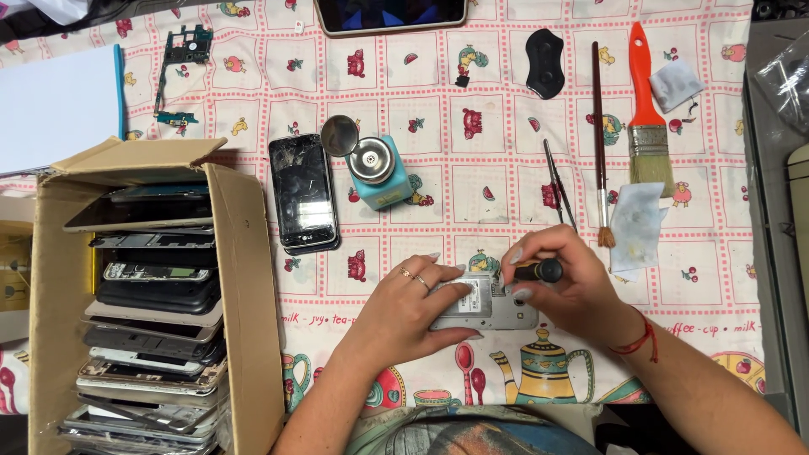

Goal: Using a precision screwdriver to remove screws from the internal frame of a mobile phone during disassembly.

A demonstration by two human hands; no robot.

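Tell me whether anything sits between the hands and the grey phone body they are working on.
Nothing visible does. The left hand lies directly on the grey phone body, pinning it to the tablecloth. The right hand holds a black-handled screwdriver at its top edge. The tweezers and paintbrush lie apart, farther up.

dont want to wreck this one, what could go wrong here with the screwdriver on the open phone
1. The right hand holds the black-handled screwdriver over the silver phone body; a slip could gouge the parts inside.
2. The left hand only presses the phone flat, so it may slide on the patterned cloth.
3. A freed screw could easily get lost on that busy pattern.
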